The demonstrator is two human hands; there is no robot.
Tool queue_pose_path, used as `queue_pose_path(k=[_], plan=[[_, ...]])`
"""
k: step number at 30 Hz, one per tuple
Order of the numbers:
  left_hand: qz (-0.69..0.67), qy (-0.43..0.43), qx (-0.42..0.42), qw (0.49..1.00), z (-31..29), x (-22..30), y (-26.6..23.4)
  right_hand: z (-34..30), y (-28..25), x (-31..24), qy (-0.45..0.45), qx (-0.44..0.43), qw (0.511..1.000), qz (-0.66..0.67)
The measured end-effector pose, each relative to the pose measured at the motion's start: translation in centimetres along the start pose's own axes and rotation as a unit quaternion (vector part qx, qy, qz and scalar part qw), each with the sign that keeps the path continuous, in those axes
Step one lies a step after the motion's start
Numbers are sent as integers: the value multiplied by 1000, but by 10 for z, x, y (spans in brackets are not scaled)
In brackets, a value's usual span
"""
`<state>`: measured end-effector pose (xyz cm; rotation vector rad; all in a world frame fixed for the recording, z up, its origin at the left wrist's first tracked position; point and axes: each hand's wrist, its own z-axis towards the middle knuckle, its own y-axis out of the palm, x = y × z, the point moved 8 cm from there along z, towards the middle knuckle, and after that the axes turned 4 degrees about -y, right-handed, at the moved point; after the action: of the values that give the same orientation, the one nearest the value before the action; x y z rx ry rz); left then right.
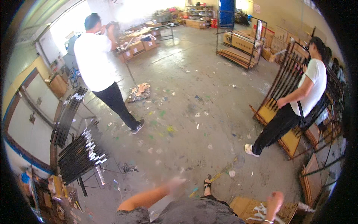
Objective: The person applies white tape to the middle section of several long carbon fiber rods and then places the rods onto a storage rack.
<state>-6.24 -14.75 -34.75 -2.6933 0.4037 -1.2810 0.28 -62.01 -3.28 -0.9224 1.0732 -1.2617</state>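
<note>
My left hand (pixel 176 185) reaches across in front of my body, smeared by motion, so its fingers cannot be made out. It is over the concrete floor, apart from other things. My right hand (pixel 275 202) is raised at the lower right with its fingers curled in, and I see nothing in it. A band circles that wrist. Beneath and beside it lies an opened cardboard box (pixel 238 206) with white pieces (pixel 257 214) in or on it.
One person in a white shirt (pixel 95 61) stands at the far left. Another (pixel 317 86) stands by a rack of dark rods (pixel 285 78) on the right. Black rods with white ends (pixel 80 155) lie on stands at left. A wire-frame cart (pixel 240 48) stands at the back.
</note>
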Motion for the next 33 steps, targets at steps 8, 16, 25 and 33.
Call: queue_pose_path(k=[8, 16, 25, 33], plan=[[-169, -79, 203, 961, -48, -141, 18, -36, 268, -5, 8, -297, 940, 165], [-151, -373, 258, 879, -161, -279, 49, -108, 421, 71, 134, -424, 872, 206], [-363, -302, 304, 827, -116, -268, 52, -34, 453, 21, 161, -393, 834, 353], [-303, -206, 260, 893, -73, -165, 1, -2, 384, -43, 211, -376, 802, 414]])
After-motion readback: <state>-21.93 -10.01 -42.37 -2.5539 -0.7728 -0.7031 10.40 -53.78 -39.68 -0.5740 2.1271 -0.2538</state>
